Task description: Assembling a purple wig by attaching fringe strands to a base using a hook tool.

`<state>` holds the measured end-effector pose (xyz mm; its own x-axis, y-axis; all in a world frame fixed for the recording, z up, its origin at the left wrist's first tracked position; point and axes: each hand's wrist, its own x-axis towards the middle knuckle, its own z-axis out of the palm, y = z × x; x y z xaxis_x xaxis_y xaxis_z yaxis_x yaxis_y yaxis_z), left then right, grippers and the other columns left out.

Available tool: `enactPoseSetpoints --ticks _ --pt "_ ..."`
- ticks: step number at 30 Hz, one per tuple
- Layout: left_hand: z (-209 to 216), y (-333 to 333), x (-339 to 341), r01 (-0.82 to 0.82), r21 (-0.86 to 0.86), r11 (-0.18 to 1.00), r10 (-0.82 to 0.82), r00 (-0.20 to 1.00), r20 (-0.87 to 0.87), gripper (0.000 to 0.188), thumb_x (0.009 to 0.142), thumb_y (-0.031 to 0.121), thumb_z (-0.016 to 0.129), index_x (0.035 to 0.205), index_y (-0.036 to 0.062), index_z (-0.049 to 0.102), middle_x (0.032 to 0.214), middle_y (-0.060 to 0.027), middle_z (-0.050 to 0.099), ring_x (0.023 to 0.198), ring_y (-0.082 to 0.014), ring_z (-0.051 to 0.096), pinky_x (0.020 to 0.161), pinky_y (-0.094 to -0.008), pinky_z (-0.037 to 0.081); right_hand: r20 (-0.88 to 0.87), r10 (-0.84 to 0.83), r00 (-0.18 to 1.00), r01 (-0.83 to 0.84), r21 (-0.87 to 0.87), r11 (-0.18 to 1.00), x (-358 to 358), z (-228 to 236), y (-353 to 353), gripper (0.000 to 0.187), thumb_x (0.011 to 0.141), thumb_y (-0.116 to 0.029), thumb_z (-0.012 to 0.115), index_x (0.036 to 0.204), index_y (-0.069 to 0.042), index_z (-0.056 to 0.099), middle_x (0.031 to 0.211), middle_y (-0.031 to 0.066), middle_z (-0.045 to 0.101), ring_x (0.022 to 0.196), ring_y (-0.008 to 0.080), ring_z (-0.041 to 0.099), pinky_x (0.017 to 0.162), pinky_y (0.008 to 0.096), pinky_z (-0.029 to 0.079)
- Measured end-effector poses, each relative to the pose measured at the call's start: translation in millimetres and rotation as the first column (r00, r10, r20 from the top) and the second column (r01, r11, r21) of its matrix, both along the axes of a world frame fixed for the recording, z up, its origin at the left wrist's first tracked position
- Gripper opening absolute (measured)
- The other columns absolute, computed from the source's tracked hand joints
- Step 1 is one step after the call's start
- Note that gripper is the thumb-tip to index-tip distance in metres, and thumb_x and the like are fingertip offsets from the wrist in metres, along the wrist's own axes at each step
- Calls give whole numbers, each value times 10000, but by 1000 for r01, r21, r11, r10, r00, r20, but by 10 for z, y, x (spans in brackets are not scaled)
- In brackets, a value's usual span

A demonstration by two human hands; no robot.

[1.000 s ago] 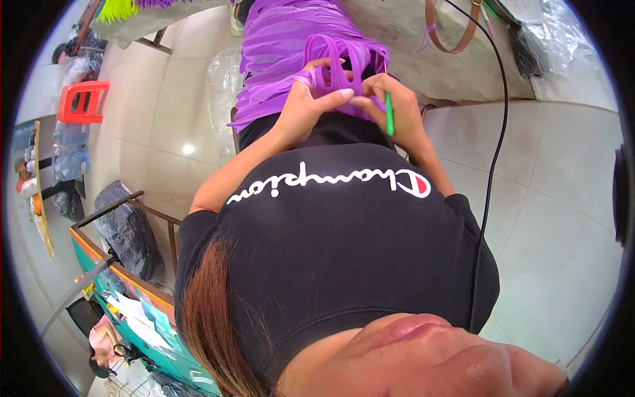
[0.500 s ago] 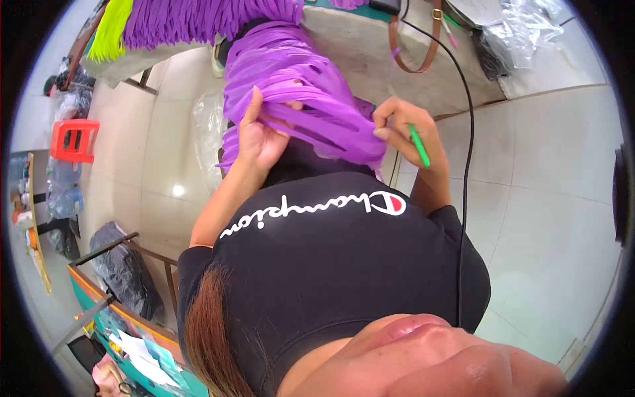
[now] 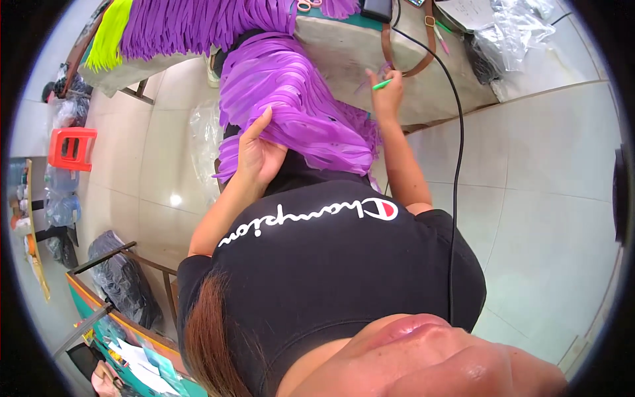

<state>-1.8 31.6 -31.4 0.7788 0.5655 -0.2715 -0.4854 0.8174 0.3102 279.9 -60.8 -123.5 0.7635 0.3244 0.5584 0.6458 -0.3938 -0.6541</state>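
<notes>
A purple sheet cut into many thin strips drapes over my lap, hanging down from the table side. My left hand supports its near edge, thumb up against the strips and the other fingers partly hidden beneath them. Off to the right of the sheet, my right hand is raised near the table's edge, closed round a slim green pen-like tool. A wispy purple scrap shows by its fingertips; whether they grip it I cannot tell.
More purple strips and a lime-green bundle hang over the table. Pink-handled scissors, a brown strap and clear plastic lie there. A black cable crosses at right; a red stool stands left.
My right hand has left the strips and moved up and away toward the table, still with the green tool. The strips it was stretching now hang slack. My left hand stays at the sheet.
</notes>
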Motion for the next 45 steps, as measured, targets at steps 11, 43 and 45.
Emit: enactPoseSetpoints --ticks 11,43,45 --pt "47 0 22 -93 31 995 95 993 -72 257 911 153 585 1115 -3 571 1078 -117 636 1025 -215 604 957 -375 437 117 123 985 -149 244 958 -315 277 -50 339 823 -86 681 697 -43 370 772 115 622 664 246 575 622 340 445" --pt "165 -52 -66 31 11 999 -32 998 61 279 912 94 555 1173 2 518 1193 -138 560 1175 -303 519 1032 -452 411 -310 794 524 -609 515 603 -912 1050 -9 339 864 19 616 713 -98 335 866 44 617 734 54 454 672 180 392" --pt "133 -60 -49 57 -95 994 -40 984 175 284 903 112 575 1163 10 529 1199 -133 562 1179 -296 514 1045 -442 396 -294 772 564 -654 412 635 -907 1066 -10 337 873 10 608 707 -90 332 860 48 617 744 52 449 689 174 385"
